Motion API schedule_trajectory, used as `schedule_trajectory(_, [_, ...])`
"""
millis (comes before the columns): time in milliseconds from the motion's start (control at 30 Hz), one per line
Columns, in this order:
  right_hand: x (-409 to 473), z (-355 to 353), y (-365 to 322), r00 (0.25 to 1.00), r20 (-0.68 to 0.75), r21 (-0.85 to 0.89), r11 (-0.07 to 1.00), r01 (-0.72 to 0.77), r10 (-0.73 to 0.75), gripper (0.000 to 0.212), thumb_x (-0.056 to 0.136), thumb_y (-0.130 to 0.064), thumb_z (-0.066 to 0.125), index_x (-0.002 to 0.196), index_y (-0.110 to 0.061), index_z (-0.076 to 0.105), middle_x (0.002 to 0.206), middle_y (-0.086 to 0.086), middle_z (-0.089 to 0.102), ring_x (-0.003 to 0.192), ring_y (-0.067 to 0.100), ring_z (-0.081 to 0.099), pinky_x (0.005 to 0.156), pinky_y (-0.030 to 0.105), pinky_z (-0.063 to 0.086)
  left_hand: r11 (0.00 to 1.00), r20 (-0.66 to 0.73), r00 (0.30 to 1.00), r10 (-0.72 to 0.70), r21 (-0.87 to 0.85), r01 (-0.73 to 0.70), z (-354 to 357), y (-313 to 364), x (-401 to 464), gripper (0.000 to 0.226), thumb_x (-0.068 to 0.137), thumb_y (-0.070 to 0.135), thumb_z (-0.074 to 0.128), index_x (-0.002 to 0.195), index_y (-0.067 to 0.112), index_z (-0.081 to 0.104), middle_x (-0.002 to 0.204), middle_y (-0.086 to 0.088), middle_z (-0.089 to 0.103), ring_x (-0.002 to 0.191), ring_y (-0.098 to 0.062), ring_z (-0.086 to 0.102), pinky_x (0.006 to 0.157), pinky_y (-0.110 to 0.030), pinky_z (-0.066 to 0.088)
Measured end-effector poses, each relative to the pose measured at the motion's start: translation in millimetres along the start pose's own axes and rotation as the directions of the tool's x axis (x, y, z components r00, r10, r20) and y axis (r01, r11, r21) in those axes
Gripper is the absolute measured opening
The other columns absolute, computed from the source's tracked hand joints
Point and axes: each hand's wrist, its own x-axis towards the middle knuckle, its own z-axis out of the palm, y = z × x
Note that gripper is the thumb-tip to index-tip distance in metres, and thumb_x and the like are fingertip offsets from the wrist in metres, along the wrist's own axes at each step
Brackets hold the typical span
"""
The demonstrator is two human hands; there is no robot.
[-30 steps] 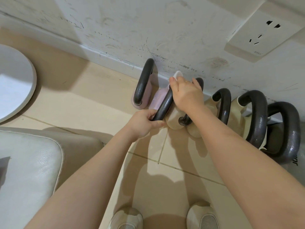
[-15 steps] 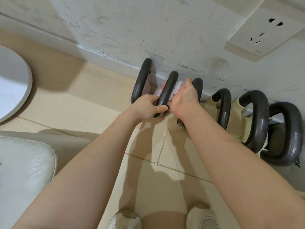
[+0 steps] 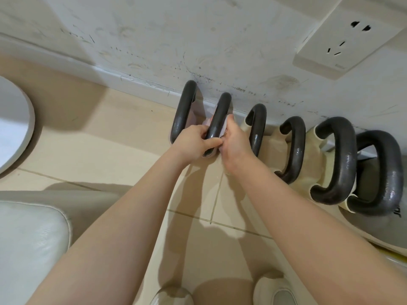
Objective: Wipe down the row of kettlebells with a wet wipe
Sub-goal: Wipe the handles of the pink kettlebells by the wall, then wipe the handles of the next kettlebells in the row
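Hands had dropped: our left hand [image 3: 193,140] gripped the second kettlebell [image 3: 217,119]'s handle near its front end, our right hand [image 3: 234,143], down from the top, pinched the wet wipe [image 3: 222,130] against its body. Four kettlebells probably remained.

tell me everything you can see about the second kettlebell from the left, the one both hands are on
The second kettlebell stands by the wall, between the leftmost one and a cream one. Its thick handle is dark and slightly glossy, arching toward the camera. Only slivers of a pale pink body show beneath. The left hand wraps the handle's near end; the right hand presses against the body's right side, probably with the wipe, which is hidden.
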Motion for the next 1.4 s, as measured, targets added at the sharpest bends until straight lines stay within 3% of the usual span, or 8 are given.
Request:
schedule_trajectory(100, [-2.1,-3.6,17.8,0.996,0.049,-0.067,0.994,0.084,-0.081,0.045,0.096,-0.047,0.029,0.112,-0.02,0.062,0.118,0.01,0.065,0.105,0.019,0.062,0.091,0.032,0.05,0.978,-0.014,0.998,-0.065,-0.199,0.061,-0.3,0.6,-3.5,0.027,0.083,0.017,0.066,0.107,0.007,0.058,0.073,0.0,0.06,0.069,-0.014,0.059,0.066,-0.02,0.05])
schedule_trajectory(233, [-21.3,2.1,28.7,0.954,-0.028,-0.239,0.929,0.283,-0.298,0.033,0.102,-0.028,0.028,0.102,-0.016,0.058,0.093,-0.001,0.06,0.085,0.008,0.055,0.069,0.009,0.043,0.895,-0.029,0.979,-0.2,-0.412,0.171,5.6,-1.4,-9.5,0.04,0.073,0.029,0.05,0.108,0.009,0.054,0.069,0.005,0.052,0.069,-0.012,0.048,0.084,-0.03,0.04])
schedule_trajectory(567, [-43.1,-11.2,47.9,0.898,0.006,-0.673,0.663,0.328,-0.439,0.028,0.094,-0.017,0.04,0.067,-0.021,0.044,0.07,0.001,0.048,0.069,0.019,0.041,0.068,0.034,0.036,0.886,-0.122,0.975,-0.187,-0.449,0.114,33.0,22.9,-33.5,0.046,0.1,0.044,0.021,0.113,0.019,0.057,0.098,0.006,0.06,0.09,-0.002,0.053,0.078,-0.01,0.037])
schedule_trajectory(700, [-61.6,-36.4,26.7,0.853,0.16,-0.666,0.584,0.464,-0.496,0.026,0.095,-0.014,0.047,0.081,-0.001,0.065,0.07,0.008,0.061,0.065,0.013,0.053,0.063,0.026,0.043,0.976,-0.284,0.959,0.007,-0.205,-0.068,31.9,23.0,-42.9,0.034,0.101,0.027,0.026,0.074,0.021,0.047,0.08,0.006,0.049,0.077,-0.008,0.048,0.08,-0.026,0.04])
schedule_trajectory(900, [-78.1,-81.1,-1.7,0.795,0.151,-0.73,0.476,0.491,-0.587,0.036,0.09,-0.016,0.055,0.06,0.001,0.046,0.063,-0.005,0.039,0.057,0.005,0.039,0.053,0.016,0.03,0.898,-0.455,0.774,0.44,0.215,-0.384,44.3,28.3,-45.1,0.031,0.089,0.009,0.039,0.112,0.001,0.059,0.121,-0.012,0.056,0.118,-0.02,0.048,0.102,-0.021,0.033])
schedule_trajectory(1067, [-60.5,-116.1,-13.6,0.748,-0.079,-0.725,0.553,0.41,-0.659,0.027,0.088,-0.009,0.051,0.069,0.009,0.043,0.059,0.007,0.04,0.058,0.016,0.036,0.058,0.029,0.031,0.997,-0.211,0.974,0.078,0.001,-0.08,66.0,47.5,-36.7,0.032,0.094,0.02,0.047,0.125,0.012,0.052,0.112,-0.002,0.062,0.101,-0.014,0.058,0.086,-0.022,0.042])
schedule_trajectory(1233, [-45.1,-107.8,-17.7,0.73,-0.062,-0.846,0.424,0.323,-0.681,0.028,0.092,-0.005,0.04,0.066,-0.011,0.033,0.061,-0.001,0.033,0.058,0.017,0.035,0.054,0.029,0.029,0.997,-0.132,0.99,-0.057,-0.065,0.048,72.9,49.1,-26.4,0.04,0.091,0.016,0.056,0.13,0.015,0.05,0.105,-0.011,0.068,0.1,-0.024,0.063,0.094,-0.038,0.048])
schedule_trajectory(1400, [-36.6,-74.6,-22.3,0.963,-0.01,-0.299,0.92,0.255,-0.27,0.023,0.097,-0.034,0.038,0.082,-0.024,0.053,0.086,-0.001,0.059,0.087,0.014,0.055,0.086,0.028,0.042,0.998,-0.132,0.99,-0.048,-0.055,0.041,74.9,50.5,-23.9,0.046,0.091,0.011,0.054,0.136,0.021,0.047,0.107,-0.008,0.068,0.1,-0.022,0.065,0.095,-0.041,0.05])
